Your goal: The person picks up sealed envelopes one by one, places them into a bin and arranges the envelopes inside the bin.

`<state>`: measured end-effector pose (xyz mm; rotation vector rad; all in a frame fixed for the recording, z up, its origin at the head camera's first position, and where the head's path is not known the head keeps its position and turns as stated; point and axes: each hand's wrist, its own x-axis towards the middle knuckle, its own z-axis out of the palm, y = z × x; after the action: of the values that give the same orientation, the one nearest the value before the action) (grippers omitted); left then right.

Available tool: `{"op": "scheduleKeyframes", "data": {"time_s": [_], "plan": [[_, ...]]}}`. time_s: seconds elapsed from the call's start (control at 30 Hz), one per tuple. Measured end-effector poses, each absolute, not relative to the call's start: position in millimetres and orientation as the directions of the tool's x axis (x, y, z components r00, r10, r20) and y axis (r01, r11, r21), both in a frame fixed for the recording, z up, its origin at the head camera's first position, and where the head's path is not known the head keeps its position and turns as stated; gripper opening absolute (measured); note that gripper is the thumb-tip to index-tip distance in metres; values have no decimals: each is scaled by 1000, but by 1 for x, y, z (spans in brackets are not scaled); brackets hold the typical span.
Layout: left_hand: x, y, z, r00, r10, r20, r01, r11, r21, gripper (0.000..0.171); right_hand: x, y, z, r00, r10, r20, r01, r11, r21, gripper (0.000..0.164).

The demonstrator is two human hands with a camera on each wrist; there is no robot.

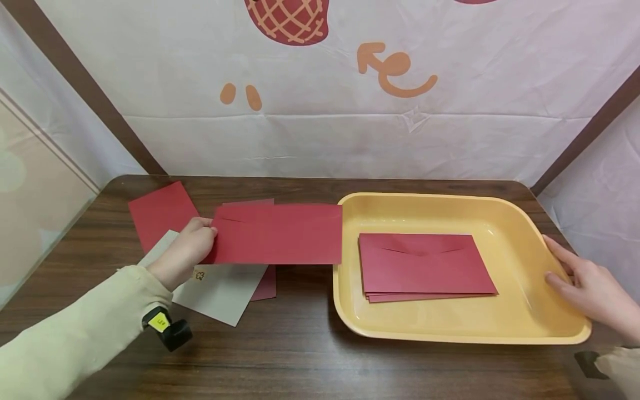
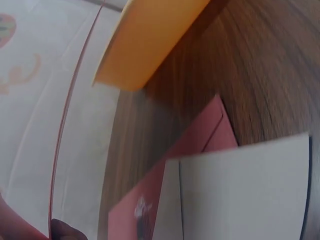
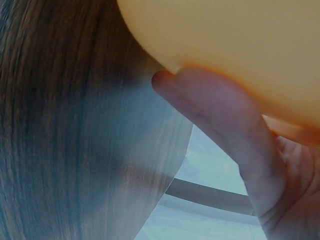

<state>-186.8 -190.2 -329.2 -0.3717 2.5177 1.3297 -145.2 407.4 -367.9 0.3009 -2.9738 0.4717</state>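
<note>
A red envelope (image 1: 280, 233) is pinched at its left end by my left hand (image 1: 187, 250), its face toward the head camera. The left wrist view catches it edge-on as a thin line (image 2: 67, 110). Its right end overlaps the left rim of a yellow tray (image 1: 430, 325). Inside the tray lies a small stack of red envelopes (image 1: 427, 264). At the tray's right end, my right hand (image 1: 595, 286) grips the rim, thumb on the inner side and fingers outside. In the right wrist view the fingers (image 3: 220, 100) lie against the tray's outer wall (image 3: 240, 40).
Beneath the left hand, a white envelope (image 1: 220, 294) overlaps a dark pink one (image 1: 267, 286) on the brown wooden table (image 1: 300, 355). Another red envelope (image 1: 162, 214) lies behind, near the table's back left. A white printed curtain (image 1: 320, 139) hangs behind the table.
</note>
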Motion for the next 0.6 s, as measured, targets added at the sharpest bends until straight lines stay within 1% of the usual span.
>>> {"op": "scheduleKeyframes", "data": {"time_s": [0.4, 0.6], "plan": [[-182, -153, -328, -943, -5, -333, -293, 487, 823, 40, -146, 408, -368, -976, -171, 138, -205, 934, -294, 66], [-176, -135, -327, -941, 44, -336, -287, 426, 858, 37, -147, 408, -368, -976, -169, 139, -205, 932, -300, 67]]}}
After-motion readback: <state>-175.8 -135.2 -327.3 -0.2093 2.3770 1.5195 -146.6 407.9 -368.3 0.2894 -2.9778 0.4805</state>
